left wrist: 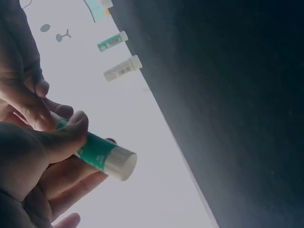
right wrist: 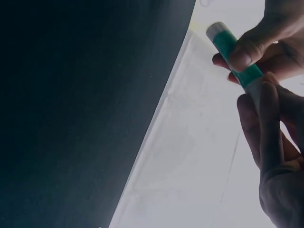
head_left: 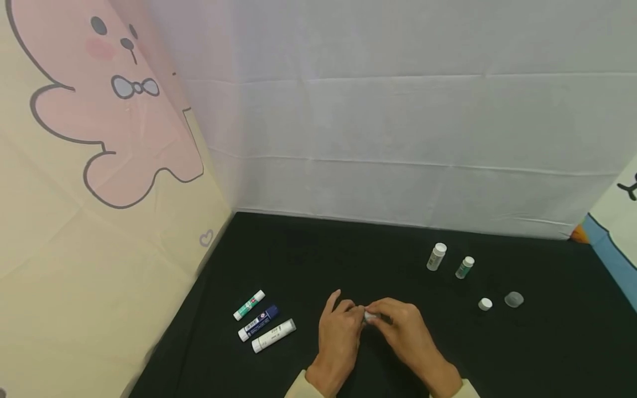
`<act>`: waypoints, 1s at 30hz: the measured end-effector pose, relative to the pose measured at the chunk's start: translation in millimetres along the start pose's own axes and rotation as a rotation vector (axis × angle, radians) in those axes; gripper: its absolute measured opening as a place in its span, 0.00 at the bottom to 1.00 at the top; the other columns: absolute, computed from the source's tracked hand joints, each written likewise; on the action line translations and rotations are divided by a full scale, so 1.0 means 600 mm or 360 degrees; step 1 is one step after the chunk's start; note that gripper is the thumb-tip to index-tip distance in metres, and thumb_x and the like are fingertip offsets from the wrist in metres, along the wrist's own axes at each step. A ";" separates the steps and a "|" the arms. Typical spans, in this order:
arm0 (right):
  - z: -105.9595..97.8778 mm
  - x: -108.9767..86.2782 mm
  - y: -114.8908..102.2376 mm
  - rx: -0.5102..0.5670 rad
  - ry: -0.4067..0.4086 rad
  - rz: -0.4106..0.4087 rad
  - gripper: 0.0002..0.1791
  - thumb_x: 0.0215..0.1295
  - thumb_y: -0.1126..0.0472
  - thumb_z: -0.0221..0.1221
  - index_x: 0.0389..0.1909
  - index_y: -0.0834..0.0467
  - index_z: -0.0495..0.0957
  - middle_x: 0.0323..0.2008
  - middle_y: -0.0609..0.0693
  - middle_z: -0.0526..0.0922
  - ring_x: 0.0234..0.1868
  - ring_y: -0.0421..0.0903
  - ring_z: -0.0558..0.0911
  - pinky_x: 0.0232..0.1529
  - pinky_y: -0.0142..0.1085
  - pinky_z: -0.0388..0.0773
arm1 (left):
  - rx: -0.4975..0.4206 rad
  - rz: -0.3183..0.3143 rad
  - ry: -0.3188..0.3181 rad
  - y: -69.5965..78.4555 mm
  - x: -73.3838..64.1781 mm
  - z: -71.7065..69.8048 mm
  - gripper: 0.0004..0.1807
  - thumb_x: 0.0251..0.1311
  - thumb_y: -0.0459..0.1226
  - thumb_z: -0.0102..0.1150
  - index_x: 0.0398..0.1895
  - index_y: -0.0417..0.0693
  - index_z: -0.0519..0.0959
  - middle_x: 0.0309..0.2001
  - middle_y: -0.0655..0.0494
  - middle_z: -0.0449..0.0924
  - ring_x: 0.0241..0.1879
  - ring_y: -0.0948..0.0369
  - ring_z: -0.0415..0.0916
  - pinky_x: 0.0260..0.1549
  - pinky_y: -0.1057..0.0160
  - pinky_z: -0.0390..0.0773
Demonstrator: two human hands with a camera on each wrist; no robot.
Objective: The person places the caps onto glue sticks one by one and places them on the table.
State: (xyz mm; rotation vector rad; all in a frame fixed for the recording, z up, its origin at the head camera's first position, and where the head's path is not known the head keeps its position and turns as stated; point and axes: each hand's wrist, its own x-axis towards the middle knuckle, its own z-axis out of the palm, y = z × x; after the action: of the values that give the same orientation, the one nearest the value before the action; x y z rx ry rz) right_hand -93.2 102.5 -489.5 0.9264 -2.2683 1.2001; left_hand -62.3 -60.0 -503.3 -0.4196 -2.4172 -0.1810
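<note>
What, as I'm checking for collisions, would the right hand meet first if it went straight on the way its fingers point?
The right hand would probably meet the left hand first, since both hold the same green-labelled glue stick; depth between them is hard to judge.

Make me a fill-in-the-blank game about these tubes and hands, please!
1. The left hand and right hand hold one tube with a ____ band.
2. The dark blue tube lies between a green-and-white tube and a mostly ____ one.
3. On the right, the number of upright tubes is ____.
4. The small white cap is to the ____ of the clear cap.

Missing words: green; white; two; left.
</note>
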 end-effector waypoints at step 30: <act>0.005 -0.024 0.009 -0.0101 -0.0047 0.0203 0.20 0.47 0.71 0.80 0.42 0.55 0.89 0.40 0.44 0.90 0.32 0.35 0.81 0.29 0.29 0.78 | 0.0247 -0.0075 -0.0339 0.000 0.013 -0.011 0.15 0.40 0.48 0.87 0.33 0.63 0.91 0.31 0.68 0.88 0.44 0.61 0.81 0.67 0.51 0.75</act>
State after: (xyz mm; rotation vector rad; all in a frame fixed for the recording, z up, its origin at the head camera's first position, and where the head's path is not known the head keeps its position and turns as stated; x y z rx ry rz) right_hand -87.3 107.3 -503.1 0.7914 -2.4055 1.1661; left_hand -63.9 -59.7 -493.2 -0.3249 -2.6290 0.0333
